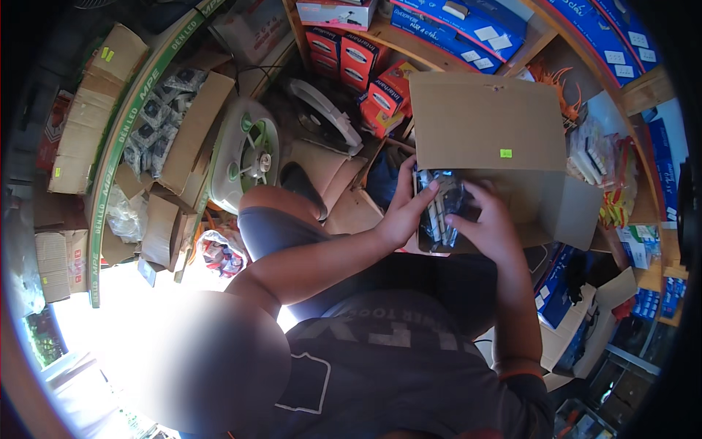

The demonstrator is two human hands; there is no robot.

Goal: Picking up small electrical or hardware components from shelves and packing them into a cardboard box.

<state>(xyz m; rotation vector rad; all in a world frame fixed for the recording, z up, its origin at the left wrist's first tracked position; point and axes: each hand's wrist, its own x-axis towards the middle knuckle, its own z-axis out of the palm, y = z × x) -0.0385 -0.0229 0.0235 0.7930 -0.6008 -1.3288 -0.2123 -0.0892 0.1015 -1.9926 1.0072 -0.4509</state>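
An open cardboard box (488, 120) stands before me, its large flap raised at the back and a small yellow-green sticker on that flap. At its left side, my left hand (408, 206) grips several packets in clear plastic (439, 214), thumb on top. The packets look pale and dark inside, but glare hides what they contain. My right hand (488, 219) is at their right edge, thumb against the plastic; its fingertips are blurred and partly hidden. The bare cardboard inside of the box shows to the right of this hand.
Wooden shelves with blue boxes (460, 33) curve around the back and right. Orange-red cartons (384, 93) sit behind the box. To the left are a white-green fan body (247, 153) and a carton of bagged parts (159, 120). Another open carton (581, 329) stands by my right arm.
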